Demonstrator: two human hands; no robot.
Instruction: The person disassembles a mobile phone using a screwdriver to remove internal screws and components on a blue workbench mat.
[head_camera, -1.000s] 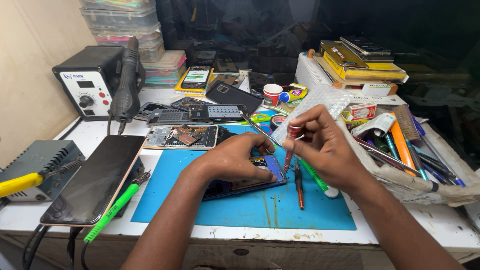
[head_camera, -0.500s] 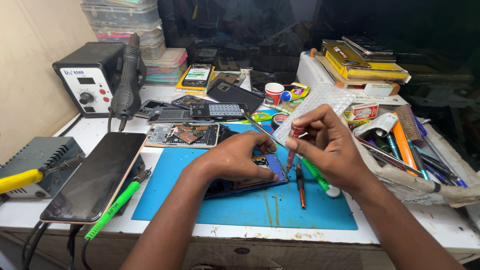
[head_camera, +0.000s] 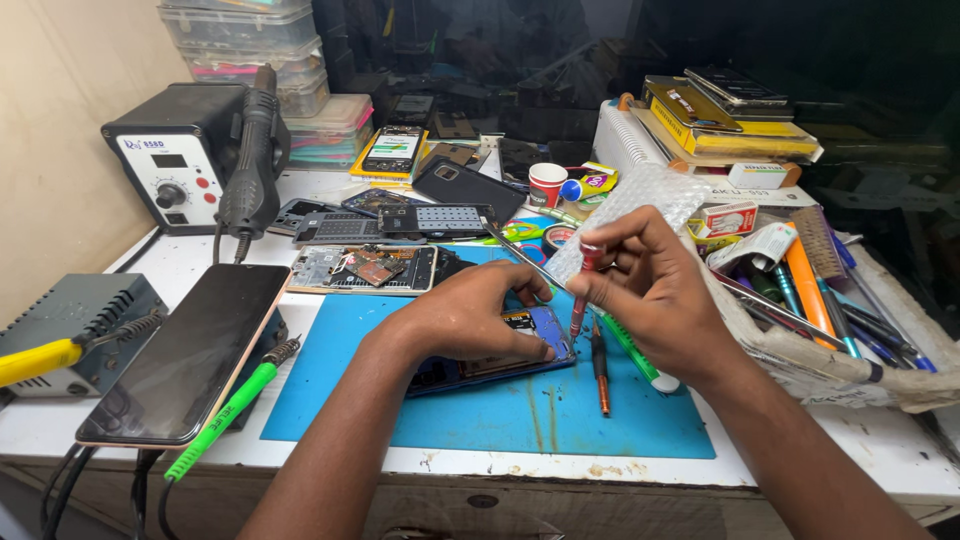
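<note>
My left hand (head_camera: 468, 318) lies flat on an opened blue phone (head_camera: 545, 340), pressing it against the blue work mat (head_camera: 330, 395). In my right hand (head_camera: 652, 290) a small red-handled screwdriver (head_camera: 582, 290) stands nearly upright, pinched between thumb and fingers, its tip at the phone's top right corner. Most of the phone's inside is hidden under my left palm.
An orange-tipped tool (head_camera: 600, 365) and a green pen (head_camera: 630, 350) lie right of the phone. Behind it rests an open phone frame with circuit boards (head_camera: 360, 268). A large dark phone (head_camera: 190, 350), a green screwdriver (head_camera: 225, 410) and a hot-air station (head_camera: 180, 165) are at the left. A crowded tool tray (head_camera: 820, 290) is on the right.
My right hand has barely shifted, turning the screwdriver slightly at the phone's corner. My left hand keeps its place on the phone.
</note>
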